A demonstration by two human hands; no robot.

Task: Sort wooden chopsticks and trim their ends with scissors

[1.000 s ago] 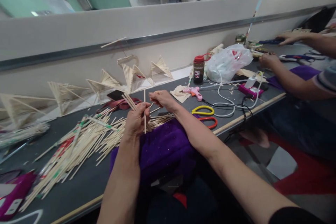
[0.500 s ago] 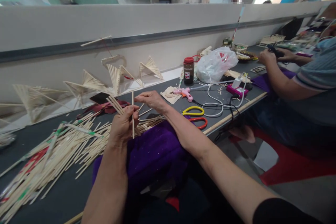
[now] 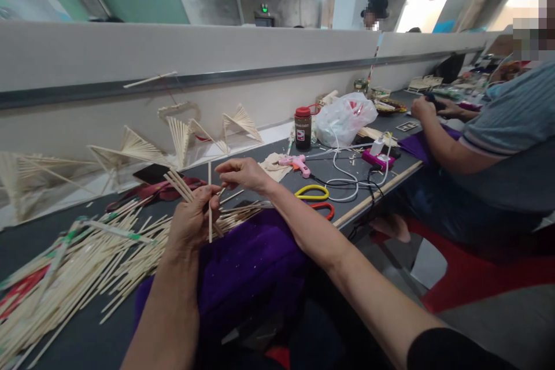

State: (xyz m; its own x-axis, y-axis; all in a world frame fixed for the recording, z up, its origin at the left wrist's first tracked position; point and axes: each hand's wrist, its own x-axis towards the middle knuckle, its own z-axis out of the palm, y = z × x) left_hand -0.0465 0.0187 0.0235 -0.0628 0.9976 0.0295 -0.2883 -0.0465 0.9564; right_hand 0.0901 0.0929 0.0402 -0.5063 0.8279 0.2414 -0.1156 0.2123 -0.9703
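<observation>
My left hand [image 3: 196,215] is closed around several thin wooden sticks [image 3: 177,184], which fan out above its thumb. One stick [image 3: 210,202] stands almost upright at its fingertips, crossing the others. Just to the right, my right hand [image 3: 245,176] reaches in with bent fingers, thumb and forefinger close together beside the upright stick. Whatever lies between those fingers is too small to make out. Below both hands a purple cloth [image 3: 247,260] is spread, dotted with small pale crumbs. Many loose sticks [image 3: 87,266] lie heaped on the dark table at the left.
Fan-shaped stick structures [image 3: 130,147] lean along the partition [image 3: 243,49]. To the right are a pink glue gun [image 3: 297,164], scissors with yellow and red handles [image 3: 313,192], a red-lidded bottle [image 3: 302,128], a plastic bag [image 3: 344,118] and cables at a power strip [image 3: 378,157]. Another person [image 3: 498,127] sits at the right.
The view has shifted, so the scene appears a little lower and further left. My left hand keeps its hold on the sticks, and my right hand stays close beside the upright one.
</observation>
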